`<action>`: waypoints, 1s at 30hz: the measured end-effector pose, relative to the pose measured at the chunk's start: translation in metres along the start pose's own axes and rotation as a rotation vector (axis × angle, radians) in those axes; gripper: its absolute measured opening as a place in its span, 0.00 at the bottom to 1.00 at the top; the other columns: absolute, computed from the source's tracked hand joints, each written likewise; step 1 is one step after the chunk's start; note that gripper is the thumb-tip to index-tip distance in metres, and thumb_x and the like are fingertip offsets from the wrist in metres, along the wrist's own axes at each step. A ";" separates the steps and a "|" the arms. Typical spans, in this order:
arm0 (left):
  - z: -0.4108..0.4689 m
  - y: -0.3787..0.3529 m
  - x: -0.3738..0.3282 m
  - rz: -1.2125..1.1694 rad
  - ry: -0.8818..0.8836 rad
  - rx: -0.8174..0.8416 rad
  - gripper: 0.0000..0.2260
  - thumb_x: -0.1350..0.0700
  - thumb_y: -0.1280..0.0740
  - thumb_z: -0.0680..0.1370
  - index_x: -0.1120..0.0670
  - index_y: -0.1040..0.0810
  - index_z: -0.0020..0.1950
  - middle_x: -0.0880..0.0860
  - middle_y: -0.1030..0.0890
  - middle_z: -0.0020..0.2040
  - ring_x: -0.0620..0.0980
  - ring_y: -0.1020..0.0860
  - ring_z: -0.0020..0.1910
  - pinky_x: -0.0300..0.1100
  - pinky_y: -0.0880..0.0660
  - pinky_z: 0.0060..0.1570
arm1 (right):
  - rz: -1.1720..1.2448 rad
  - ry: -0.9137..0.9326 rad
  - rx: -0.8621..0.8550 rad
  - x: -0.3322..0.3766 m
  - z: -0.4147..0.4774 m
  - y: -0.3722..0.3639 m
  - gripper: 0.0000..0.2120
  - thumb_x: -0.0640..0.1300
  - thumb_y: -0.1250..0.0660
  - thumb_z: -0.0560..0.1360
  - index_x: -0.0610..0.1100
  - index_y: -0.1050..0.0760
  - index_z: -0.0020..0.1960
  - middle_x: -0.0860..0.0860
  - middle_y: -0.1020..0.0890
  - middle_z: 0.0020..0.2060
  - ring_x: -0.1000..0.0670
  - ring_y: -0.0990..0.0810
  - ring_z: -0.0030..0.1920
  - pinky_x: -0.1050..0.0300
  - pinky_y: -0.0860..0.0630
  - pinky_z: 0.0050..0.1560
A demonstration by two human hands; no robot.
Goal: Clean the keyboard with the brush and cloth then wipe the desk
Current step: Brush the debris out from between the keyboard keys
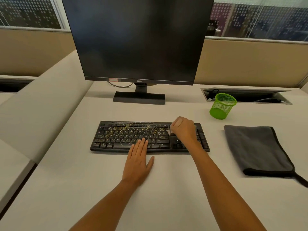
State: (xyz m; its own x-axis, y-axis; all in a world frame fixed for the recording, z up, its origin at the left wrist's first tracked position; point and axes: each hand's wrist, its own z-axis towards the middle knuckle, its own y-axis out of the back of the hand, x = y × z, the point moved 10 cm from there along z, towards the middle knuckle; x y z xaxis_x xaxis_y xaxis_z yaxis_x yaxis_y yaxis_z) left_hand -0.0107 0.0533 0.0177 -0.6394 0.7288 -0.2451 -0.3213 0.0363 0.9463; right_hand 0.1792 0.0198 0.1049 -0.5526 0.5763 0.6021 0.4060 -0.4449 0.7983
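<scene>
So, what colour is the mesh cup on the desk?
Bright green; the mesh cup shows best in the head view.

A monitor (138, 39), its screen dark, stood on a flat black stand (139, 97). A cable (120, 85) looped behind the monitor's lower edge. Right of the monitor's stand sat a green mesh cup (222, 106), just in front of a long cable slot (246, 95). Beige partition panels (250, 62) ran behind the monitor.
</scene>
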 end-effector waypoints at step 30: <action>-0.029 0.043 0.185 -0.006 0.315 -0.013 0.43 0.29 0.60 0.71 0.57 0.49 0.77 0.54 0.45 0.77 0.50 0.48 0.75 0.44 0.57 0.74 | -0.284 0.123 0.269 0.040 -0.036 -0.030 0.04 0.36 0.33 0.72 0.39 0.18 0.44 0.45 0.16 0.46 0.47 0.18 0.49 0.57 0.23 0.52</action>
State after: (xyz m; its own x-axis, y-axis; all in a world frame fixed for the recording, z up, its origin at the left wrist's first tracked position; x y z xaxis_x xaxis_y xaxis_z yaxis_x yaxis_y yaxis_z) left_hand -0.1626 0.1698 0.0067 -0.8216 0.4808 -0.3061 -0.3335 0.0301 0.9423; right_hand 0.1188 0.0317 0.1045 -0.7466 0.5568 0.3641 0.3915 -0.0748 0.9171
